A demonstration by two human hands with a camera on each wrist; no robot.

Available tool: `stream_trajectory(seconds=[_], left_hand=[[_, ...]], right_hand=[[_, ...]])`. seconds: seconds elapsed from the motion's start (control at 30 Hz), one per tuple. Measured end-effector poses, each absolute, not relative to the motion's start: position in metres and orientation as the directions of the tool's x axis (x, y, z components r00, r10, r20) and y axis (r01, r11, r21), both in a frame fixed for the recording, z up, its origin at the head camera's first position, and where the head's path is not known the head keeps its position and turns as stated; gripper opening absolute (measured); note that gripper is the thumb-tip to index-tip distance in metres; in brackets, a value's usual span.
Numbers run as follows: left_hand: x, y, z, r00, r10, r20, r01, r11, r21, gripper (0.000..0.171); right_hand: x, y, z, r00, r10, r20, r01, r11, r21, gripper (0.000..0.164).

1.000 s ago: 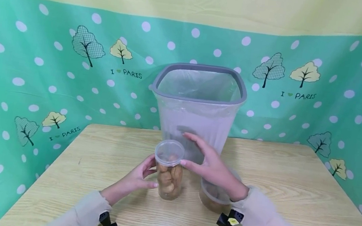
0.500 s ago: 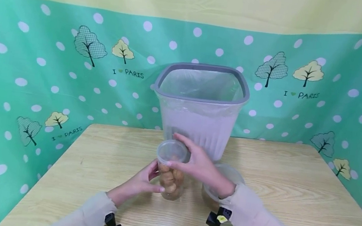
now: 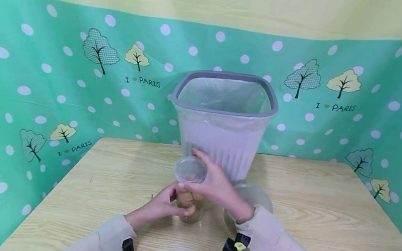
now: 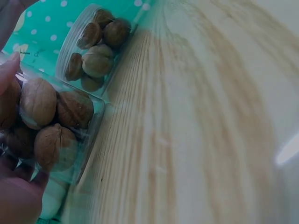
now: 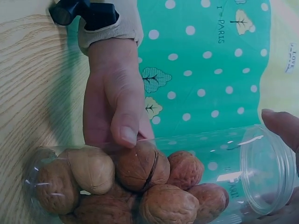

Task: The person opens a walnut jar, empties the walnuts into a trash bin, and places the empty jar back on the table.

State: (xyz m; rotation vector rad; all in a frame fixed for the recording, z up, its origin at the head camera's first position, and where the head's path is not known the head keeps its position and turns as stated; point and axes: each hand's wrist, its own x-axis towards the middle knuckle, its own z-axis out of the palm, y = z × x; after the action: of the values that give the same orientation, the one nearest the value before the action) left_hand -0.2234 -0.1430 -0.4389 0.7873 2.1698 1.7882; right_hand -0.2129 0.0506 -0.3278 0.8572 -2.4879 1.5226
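Observation:
A tall clear plastic jar (image 3: 189,217) of walnuts (image 5: 168,205) stands upright on the table. My left hand (image 3: 159,205) holds the lower body, thumb in front and fingers round the far side. At the top, my right hand (image 3: 216,182) spans the ribbed clear lid (image 3: 190,170), its thumb on the near side and fingers behind. A second, wider clear tub (image 3: 257,194) stands to the right, partly hidden under my right wrist. More walnuts (image 4: 97,60) show inside that tub in the left wrist view.
A pale waste bin (image 3: 222,138) with a grey rim and a clear liner stands behind the jar. The wooden table (image 3: 326,208) meets a green dotted cloth (image 3: 132,104) at the back and sides.
My right hand has moved left from beside the jar and now grips round its lid. My left hand has shifted slightly right and closed further round the body. The jar stays upright.

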Motion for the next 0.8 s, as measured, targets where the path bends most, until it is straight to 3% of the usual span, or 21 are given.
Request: stream_trajectory(seconds=[0.3, 0.63, 0.8], left_hand=[[-0.226, -0.136, -0.440, -0.806, 0.564, 0.180, 0.250, 0.049, 0.967, 0.085], [-0.223, -0.132, -0.434, -0.849, 0.498, 0.177, 0.264, 0.110, 0.958, 0.080], [-0.222, -0.134, -0.422, -0.849, 0.483, 0.213, 0.311, 0.133, 0.941, 0.082]], right_hand=[[-0.215, 0.052, -0.327, -0.852, -0.411, 0.325, -0.476, 0.349, -0.807, 0.089], [-0.214, 0.061, -0.326, -0.886, -0.362, 0.289, -0.408, 0.314, -0.857, 0.086], [-0.216, 0.069, -0.325, -0.888, -0.307, 0.342, -0.424, 0.260, -0.867, 0.079]])
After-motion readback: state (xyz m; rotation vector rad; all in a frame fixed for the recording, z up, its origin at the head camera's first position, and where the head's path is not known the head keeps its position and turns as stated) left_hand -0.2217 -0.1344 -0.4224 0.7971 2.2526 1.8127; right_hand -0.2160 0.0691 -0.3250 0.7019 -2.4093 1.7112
